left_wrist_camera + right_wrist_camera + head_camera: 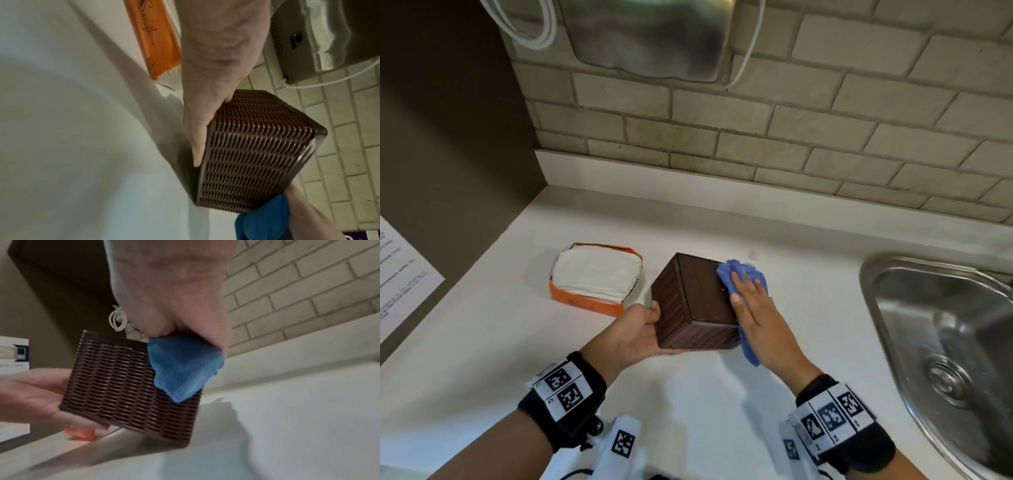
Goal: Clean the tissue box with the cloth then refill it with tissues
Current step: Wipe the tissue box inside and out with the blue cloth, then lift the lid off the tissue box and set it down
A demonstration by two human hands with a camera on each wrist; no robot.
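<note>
A dark brown woven-pattern tissue box (697, 303) (255, 151) (127, 386) is held tilted just above the white counter (808, 274). My left hand (640, 329) (207, 104) grips its left side, thumb on the wall and fingers under it. With straight fingers, my right hand (753, 308) (174, 305) presses a blue cloth (739, 277) (183, 365) (265, 220) flat on the box's upper right edge. An orange pack of white tissues (595, 277) (156, 35), its top open, lies on the counter left of the box.
A steel sink (945, 346) is set in the counter at the right. A brick-tile wall (756, 137) runs behind, with a steel hand dryer (647, 37) and white cables above. A dark side panel (448, 137) with a printed sheet stands at the left.
</note>
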